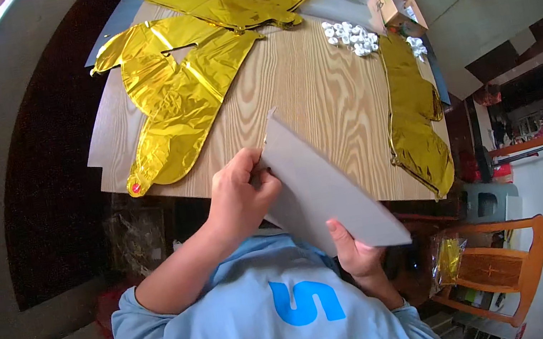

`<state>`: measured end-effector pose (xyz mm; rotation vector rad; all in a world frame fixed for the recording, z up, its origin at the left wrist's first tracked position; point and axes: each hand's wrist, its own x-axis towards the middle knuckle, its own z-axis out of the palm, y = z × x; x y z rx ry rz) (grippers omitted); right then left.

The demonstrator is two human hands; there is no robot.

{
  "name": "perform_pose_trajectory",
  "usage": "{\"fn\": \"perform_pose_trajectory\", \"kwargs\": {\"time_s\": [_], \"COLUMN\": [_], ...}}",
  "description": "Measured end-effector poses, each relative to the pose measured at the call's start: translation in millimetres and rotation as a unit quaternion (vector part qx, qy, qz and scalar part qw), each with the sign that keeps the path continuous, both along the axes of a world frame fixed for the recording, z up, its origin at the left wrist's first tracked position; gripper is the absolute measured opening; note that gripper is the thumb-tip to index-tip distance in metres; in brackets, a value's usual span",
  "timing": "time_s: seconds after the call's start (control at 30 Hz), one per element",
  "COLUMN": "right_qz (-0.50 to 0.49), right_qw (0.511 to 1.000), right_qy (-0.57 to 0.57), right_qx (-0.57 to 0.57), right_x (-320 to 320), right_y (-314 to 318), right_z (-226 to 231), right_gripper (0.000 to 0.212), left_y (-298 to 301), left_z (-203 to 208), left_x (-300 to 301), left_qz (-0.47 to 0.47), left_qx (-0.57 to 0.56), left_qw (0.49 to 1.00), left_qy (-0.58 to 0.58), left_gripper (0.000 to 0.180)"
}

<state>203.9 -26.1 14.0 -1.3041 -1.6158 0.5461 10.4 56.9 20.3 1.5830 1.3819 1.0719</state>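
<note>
Holding the grey cardboard sheet point(326, 192) with both hands, I look down through the head camera, the only view I have. My left hand point(240, 197) is closed on the upper left edge of the sheet, with the thumb on the front and the fingers wrapped behind it. My right hand point(354, 249) pinches the lower edge from below, and only the thumb and a part of the palm show, so I cannot tell how the other fingers lie. The sheet stands tilted in the air above the near edge of the wooden table point(317, 96), just in front of my chest, and it touches nothing except my hands. On the table lie flat gold foil balloons point(181, 91), one more gold balloon point(413, 108) near the right edge, a heap of small white pieces point(351, 37) and a small open cardboard box point(395, 2) at the far side. A wooden chair point(499, 267) stands low on the right. I judge that the risk is in the grip of my right hand: it is thin and sits at one edge, so the sheet could slip or bend if I turn it fast. Its far corner could also sweep over the foil balloons and push or scratch them if I lower it carelessly.
</note>
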Motion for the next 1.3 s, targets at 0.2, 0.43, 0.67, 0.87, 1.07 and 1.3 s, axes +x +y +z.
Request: {"fn": "perform_pose_trajectory", "kwargs": {"time_s": [0.2,0.43,0.67,0.87,1.07,1.3], "right_qz": [0.005,0.051,0.072,0.065,0.075,0.097], "right_qw": [0.976,0.938,0.889,0.85,0.85,0.842], "right_qy": [0.216,0.33,0.422,0.472,0.472,0.479], "right_qx": [-0.028,-0.091,-0.164,-0.224,-0.222,-0.228], "right_x": [12,26,33,33,28,24], "right_y": [9,12,7,7,8,10], "right_z": [-9,-19,-35,-53,-57,-54], "right_gripper": [0.029,0.037,0.051,0.059,0.055,0.052], "left_y": [6,15,17,13,11,11], "left_z": [3,17,-7,-15,-26,-23], "left_x": [-21,-41,-46,-42,-45,-45], "left_qz": [-0.181,-0.239,-0.327,-0.312,-0.314,-0.331], "left_qx": [-0.192,-0.361,-0.396,-0.437,-0.426,-0.407], "left_qw": [0.912,0.803,0.711,0.616,0.645,0.635], "left_qy": [-0.313,-0.41,-0.481,-0.576,-0.552,-0.567], "left_gripper": [0.024,0.022,0.026,0.026,0.022,0.021]}}
